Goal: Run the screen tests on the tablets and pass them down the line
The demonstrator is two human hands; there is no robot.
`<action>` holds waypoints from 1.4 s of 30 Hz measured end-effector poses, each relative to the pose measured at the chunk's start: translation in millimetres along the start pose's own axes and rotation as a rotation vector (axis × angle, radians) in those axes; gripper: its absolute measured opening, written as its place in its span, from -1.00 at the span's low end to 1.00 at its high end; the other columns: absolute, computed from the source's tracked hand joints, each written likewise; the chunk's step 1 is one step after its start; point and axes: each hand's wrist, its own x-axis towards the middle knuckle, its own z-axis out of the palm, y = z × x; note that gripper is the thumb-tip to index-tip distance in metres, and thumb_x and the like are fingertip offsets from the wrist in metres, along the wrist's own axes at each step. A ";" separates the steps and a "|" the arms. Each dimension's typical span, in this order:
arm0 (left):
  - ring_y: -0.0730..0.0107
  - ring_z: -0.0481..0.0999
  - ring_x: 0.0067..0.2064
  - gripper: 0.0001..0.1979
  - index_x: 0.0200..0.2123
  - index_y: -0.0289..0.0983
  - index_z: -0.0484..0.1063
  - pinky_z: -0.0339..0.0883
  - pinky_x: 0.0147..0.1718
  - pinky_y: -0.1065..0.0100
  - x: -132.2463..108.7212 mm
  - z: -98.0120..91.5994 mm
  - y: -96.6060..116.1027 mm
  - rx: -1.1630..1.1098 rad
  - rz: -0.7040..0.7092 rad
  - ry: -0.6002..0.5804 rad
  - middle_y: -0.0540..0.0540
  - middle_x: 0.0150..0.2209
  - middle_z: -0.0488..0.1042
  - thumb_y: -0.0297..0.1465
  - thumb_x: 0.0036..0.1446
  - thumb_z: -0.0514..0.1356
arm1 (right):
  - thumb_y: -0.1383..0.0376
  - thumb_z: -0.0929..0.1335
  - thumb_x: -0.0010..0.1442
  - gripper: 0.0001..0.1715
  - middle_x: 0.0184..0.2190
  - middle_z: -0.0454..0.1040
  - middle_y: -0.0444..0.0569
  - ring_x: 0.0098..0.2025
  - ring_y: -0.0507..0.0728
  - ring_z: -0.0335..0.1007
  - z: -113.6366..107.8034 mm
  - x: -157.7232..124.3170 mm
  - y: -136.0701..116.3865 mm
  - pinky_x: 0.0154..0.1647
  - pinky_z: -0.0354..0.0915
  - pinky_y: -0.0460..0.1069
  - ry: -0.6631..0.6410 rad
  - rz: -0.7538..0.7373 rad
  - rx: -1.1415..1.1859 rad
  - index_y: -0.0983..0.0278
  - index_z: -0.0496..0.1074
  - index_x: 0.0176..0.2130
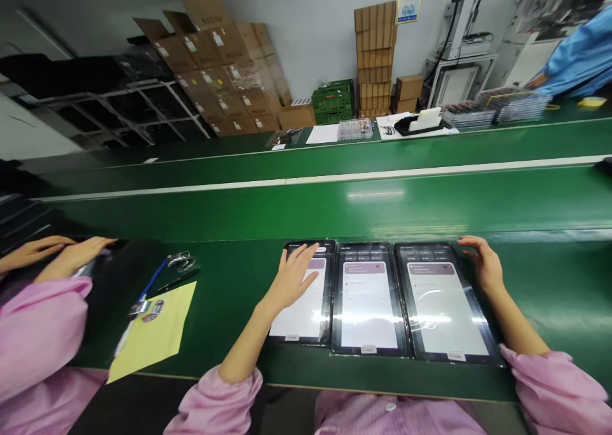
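Note:
Three tablets lie side by side on the green workbench [229, 333], screens up and lit with white pages. Over the upper part of the left tablet [299, 310] is my left hand [294, 272], fingers spread and holding nothing; whether a fingertip touches the glass I cannot tell. The middle tablet [368, 304] lies between the other two. At the upper right corner of the right tablet [447, 314] is my right hand [480, 266], its fingers loosely bent and apart, with nothing seen in it. Each tablet has a small white label at its bottom edge.
To the left are a yellow sheet [160, 333], a blue lanyard [153, 279] and a dark pen [176, 280]. A co-worker's hands [71, 253] rest farther left. Beyond the belt [306, 205] stand stacked cartons [229, 71], green crates [333, 103] and another person's blue sleeve [581, 55].

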 end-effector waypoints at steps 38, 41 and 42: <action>0.05 0.46 0.13 -0.52 0.24 -0.19 0.34 -0.41 0.37 -0.21 -62.1 0.2 17.8 0.011 -0.001 0.325 -0.18 0.09 0.54 -0.19 0.39 -0.10 | -0.02 0.16 0.41 -0.26 0.44 -0.16 0.15 0.36 0.53 -0.06 41.7 -146.3 -98.3 0.20 -0.04 0.60 -0.555 -0.460 -0.986 -0.08 -0.16 0.45; 0.11 0.49 0.09 -0.55 0.17 -0.22 0.39 -0.16 0.36 -0.08 -68.7 -6.2 10.2 0.001 -0.068 0.427 -0.19 0.04 0.57 -0.26 0.39 -0.12 | -0.02 0.17 0.41 -0.27 0.44 -0.15 0.22 0.35 0.53 -0.06 53.0 -149.6 -98.1 0.18 -0.05 0.62 -0.554 -0.476 -1.000 -0.04 -0.12 0.45; 0.13 0.50 0.07 -0.56 0.14 -0.23 0.41 -0.09 0.34 -0.05 -70.4 -6.2 8.9 -0.005 -0.056 0.420 -0.19 0.01 0.58 -0.27 0.39 -0.12 | -0.03 0.17 0.41 -0.27 0.44 -0.16 0.22 0.36 0.54 -0.06 56.7 -150.8 -97.8 0.18 -0.07 0.62 -0.557 -0.478 -1.006 -0.04 -0.10 0.44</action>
